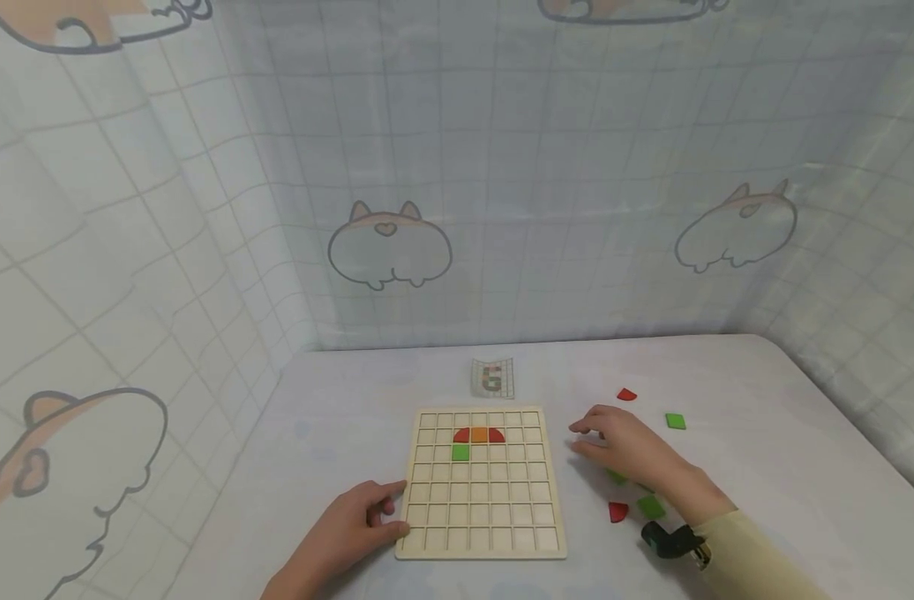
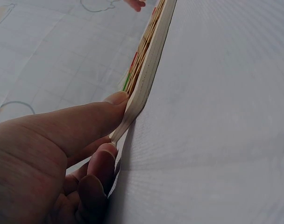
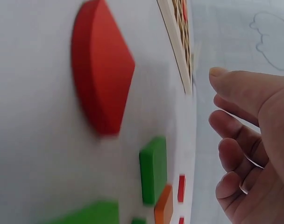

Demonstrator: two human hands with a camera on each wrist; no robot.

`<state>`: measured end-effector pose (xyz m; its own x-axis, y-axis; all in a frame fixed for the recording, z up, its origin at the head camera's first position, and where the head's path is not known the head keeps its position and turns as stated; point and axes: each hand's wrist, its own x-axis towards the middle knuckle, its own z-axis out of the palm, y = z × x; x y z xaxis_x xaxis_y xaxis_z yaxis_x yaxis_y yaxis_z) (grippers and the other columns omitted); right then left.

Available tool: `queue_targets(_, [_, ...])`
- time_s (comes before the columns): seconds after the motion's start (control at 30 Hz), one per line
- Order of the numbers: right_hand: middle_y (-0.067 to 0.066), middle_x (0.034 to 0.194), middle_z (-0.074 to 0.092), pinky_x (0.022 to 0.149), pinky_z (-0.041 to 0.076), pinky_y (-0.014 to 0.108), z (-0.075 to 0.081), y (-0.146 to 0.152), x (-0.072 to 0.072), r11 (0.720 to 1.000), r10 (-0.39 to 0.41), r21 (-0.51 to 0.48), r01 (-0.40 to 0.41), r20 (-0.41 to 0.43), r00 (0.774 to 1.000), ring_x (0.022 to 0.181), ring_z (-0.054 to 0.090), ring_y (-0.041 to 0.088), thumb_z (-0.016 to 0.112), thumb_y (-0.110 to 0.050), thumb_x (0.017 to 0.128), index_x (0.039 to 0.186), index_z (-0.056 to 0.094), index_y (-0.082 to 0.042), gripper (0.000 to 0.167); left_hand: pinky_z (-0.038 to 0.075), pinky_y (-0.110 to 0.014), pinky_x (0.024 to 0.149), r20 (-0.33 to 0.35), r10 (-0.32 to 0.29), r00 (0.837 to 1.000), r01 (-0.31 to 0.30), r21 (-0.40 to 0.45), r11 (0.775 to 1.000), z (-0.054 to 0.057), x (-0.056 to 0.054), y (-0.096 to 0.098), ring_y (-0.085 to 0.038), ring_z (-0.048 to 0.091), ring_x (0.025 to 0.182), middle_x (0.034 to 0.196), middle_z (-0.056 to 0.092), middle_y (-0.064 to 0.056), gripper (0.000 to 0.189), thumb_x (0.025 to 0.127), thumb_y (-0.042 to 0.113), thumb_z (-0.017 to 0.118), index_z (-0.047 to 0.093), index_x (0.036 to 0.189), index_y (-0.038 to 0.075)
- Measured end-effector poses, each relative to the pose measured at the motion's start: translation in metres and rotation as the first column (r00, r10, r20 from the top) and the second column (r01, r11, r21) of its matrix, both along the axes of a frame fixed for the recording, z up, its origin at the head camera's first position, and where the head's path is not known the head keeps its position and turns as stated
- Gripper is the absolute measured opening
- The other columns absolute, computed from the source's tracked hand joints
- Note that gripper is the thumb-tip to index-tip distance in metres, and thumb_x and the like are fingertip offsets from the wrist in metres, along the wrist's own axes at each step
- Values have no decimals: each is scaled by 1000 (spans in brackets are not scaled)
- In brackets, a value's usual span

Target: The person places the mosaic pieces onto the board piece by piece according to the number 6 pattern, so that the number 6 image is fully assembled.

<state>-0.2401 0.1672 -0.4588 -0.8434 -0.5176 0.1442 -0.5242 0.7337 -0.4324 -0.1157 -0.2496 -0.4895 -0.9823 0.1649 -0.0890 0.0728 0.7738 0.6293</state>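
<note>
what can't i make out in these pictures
Head: fine detail on the patterned sheet, too small.
Head: one green piece, partly hidden by the right hand.
Left wrist: far end of the board, cut off by the top edge.
Right wrist: bottom-left green piece, cut off, blurred.

We can read just 1 character: the blocky figure in faded red and green cells on the small gridded card (image 1: pixel 492 378), which lies beyond the far edge of the board (image 1: pixel 480 538). It looks like a G to us, though at this size we cannot rule out a 6. On the backdrop (image 1: pixel 561 167), we also see a heart sign (image 1: pixel 385 229) on a printed animal (image 1: pixel 390 257).
</note>
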Motion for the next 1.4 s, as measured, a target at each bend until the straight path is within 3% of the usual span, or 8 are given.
queue_targets(0.13, [-2,110,65,86,51,38,-2,13,0,999,-32,1,32,1,999,103,62,18,77,-28,88,110,75,-14,25,40,-26,59,1,0,1000,0,-3,1000,0,0,0,-6,47,69,87,54,11,66,81,51,78,64,133,12])
queue_targets(0.23, [2,115,66,87,51,42,-3,21,0,997,-72,4,72,16,997,108,61,23,77,-27,88,110,75,-15,26,40,-25,59,-1,-1,1000,1,-2,1000,0,0,0,-6,48,70,88,54,11,66,81,50,78,64,133,13])
queue_targets(0.37, [-2,110,66,79,53,36,-3,28,1,994,-110,5,110,46,993,95,61,16,79,-27,86,110,75,-15,27,40,-25,59,-5,-3,1000,3,-3,1000,-1,0,-1,-6,48,70,88,54,11,66,81,50,78,64,133,13])
queue_targets(0.67, [3,113,64,79,54,39,-6,42,6,988,-157,15,157,75,985,94,62,19,78,-26,87,111,75,-14,27,40,-25,59,0,2,1000,-2,3,1000,0,0,-1,-6,48,70,88,54,11,66,80,50,78,64,133,13])
queue_targets(1.03, [-8,92,60,65,47,27,-14,55,6,990,-138,19,138,38,990,77,50,12,80,-24,85,110,75,-11,29,40,-25,59,-8,-2,1000,2,3,1000,0,-1,-1,-6,48,70,88,54,11,66,81,50,78,64,133,13])
queue_targets(1.4, [-5,95,62,70,49,32,-17,60,7,985,-167,44,164,72,983,81,52,13,81,-22,83,109,76,-12,28,41,-25,59,-1,7,1000,-7,3,1000,1,0,0,-7,48,71,88,54,10,66,80,49,79,64,133,13])
